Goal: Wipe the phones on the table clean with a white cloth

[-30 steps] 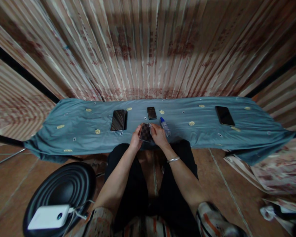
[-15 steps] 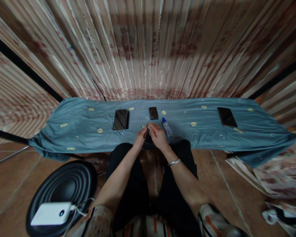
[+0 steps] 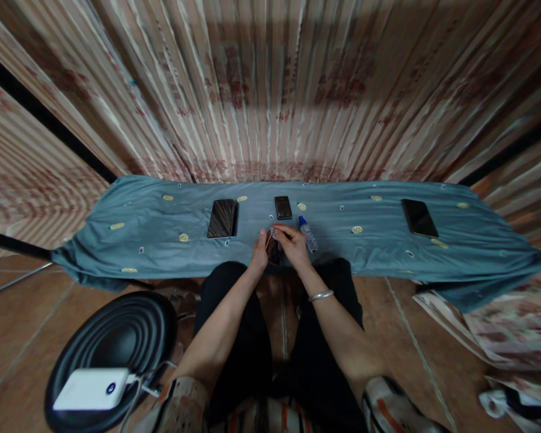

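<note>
My left hand (image 3: pixel 259 254) and my right hand (image 3: pixel 294 245) meet at the front edge of the cloth-covered table, both with fingers pinched. Between them is a small dark thing (image 3: pixel 275 251) with a thin reddish-brown edge; its kind is too small and covered to make out. Something pale shows at my right fingertips. Just right of my right hand lies a clear bottle with a blue cap (image 3: pixel 308 233), on its side. A small dark flat case (image 3: pixel 283 207) lies beyond my hands.
On the blue-grey tablecloth (image 3: pixel 162 225), a black folded tablet or wallet-like item (image 3: pixel 222 218) lies left and a black phone (image 3: pixel 419 218) right. A white power bank (image 3: pixel 91 389) with a cable rests on a round black stool (image 3: pixel 112 331). Striped curtains (image 3: pixel 261 90) hang behind.
The view has shifted slightly. My right fingers are bent a little more and sit slightly farther right; both hands still pinch around the small dark thing.
</note>
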A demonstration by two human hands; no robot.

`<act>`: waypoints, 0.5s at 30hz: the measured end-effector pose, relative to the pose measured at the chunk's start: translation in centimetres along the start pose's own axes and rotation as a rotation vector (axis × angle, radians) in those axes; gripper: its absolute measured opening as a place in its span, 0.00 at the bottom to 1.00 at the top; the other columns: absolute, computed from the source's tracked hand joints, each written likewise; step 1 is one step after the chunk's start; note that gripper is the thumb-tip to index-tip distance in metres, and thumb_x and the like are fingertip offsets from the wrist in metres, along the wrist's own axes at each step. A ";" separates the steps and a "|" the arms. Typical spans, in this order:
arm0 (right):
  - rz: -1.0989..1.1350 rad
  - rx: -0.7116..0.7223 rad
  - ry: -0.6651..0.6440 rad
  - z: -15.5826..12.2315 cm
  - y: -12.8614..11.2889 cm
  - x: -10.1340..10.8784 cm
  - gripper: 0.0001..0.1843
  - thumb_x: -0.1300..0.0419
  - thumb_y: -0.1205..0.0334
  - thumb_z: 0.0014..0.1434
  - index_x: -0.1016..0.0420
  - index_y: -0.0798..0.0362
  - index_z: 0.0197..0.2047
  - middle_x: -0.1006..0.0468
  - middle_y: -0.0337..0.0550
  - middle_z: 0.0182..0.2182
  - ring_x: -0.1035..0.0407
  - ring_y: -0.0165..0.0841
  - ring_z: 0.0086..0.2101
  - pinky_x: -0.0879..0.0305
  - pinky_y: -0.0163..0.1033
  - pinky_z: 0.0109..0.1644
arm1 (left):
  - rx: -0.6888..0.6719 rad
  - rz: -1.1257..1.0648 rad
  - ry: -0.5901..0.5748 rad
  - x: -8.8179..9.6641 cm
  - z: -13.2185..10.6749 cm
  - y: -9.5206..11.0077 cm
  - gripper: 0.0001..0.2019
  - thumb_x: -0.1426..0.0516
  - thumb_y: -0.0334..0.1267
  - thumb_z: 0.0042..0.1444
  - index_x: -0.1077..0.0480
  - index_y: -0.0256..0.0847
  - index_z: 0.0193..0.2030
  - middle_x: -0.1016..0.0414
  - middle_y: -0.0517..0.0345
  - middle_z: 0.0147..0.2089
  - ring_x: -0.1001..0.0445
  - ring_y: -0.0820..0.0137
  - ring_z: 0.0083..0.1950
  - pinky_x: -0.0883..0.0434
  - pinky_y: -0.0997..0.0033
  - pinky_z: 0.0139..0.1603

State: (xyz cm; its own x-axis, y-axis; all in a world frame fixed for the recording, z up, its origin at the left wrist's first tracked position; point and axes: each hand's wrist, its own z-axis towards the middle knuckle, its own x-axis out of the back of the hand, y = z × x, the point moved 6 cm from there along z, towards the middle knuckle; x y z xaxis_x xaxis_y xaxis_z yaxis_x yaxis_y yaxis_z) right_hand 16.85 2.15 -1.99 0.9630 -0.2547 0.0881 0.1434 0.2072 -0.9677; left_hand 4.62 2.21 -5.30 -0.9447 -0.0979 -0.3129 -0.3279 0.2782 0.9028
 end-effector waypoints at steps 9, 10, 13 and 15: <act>-0.110 -0.042 0.044 -0.3 -0.3 -1.3 0.12 0.39 0.61 0.55 0.18 0.49 0.42 0.16 0.44 0.47 0.23 0.40 0.49 0.30 0.48 0.61 | -0.071 -0.005 0.023 -0.3 -0.1 0.2 0.20 0.43 0.55 0.61 0.22 0.38 0.34 0.22 0.55 0.31 0.24 0.63 0.45 0.31 0.66 0.54; -0.140 -0.024 0.043 -0.6 -0.6 -1.4 0.13 0.39 0.61 0.56 0.18 0.50 0.43 0.16 0.45 0.48 0.23 0.40 0.50 0.31 0.48 0.61 | -0.079 -0.010 0.025 -0.3 0.0 0.3 0.20 0.43 0.55 0.61 0.23 0.39 0.32 0.24 0.57 0.30 0.25 0.64 0.43 0.31 0.66 0.53; -0.203 0.026 0.052 -1.5 -1.1 -1.7 0.16 0.39 0.63 0.55 0.20 0.51 0.48 0.20 0.48 0.54 0.27 0.40 0.55 0.33 0.48 0.63 | -0.082 0.015 0.051 0.0 0.1 0.4 0.22 0.44 0.54 0.62 0.28 0.40 0.25 0.31 0.60 0.24 0.28 0.66 0.37 0.31 0.67 0.47; -0.209 0.051 0.050 -1.8 -1.2 -1.6 0.17 0.40 0.63 0.56 0.21 0.50 0.49 0.21 0.48 0.55 0.28 0.40 0.56 0.34 0.48 0.64 | -0.071 0.034 0.064 0.1 0.0 0.3 0.23 0.43 0.53 0.62 0.31 0.42 0.21 0.36 0.61 0.22 0.30 0.66 0.35 0.31 0.67 0.45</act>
State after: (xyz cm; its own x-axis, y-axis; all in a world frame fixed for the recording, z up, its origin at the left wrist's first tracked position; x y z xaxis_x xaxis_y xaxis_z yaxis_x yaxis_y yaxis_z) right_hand 14.74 0.60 -1.35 0.8988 -0.3434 0.2724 0.3510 0.1918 -0.9165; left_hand 4.37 2.32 -5.06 -0.9524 -0.1514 -0.2646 -0.2929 0.2138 0.9319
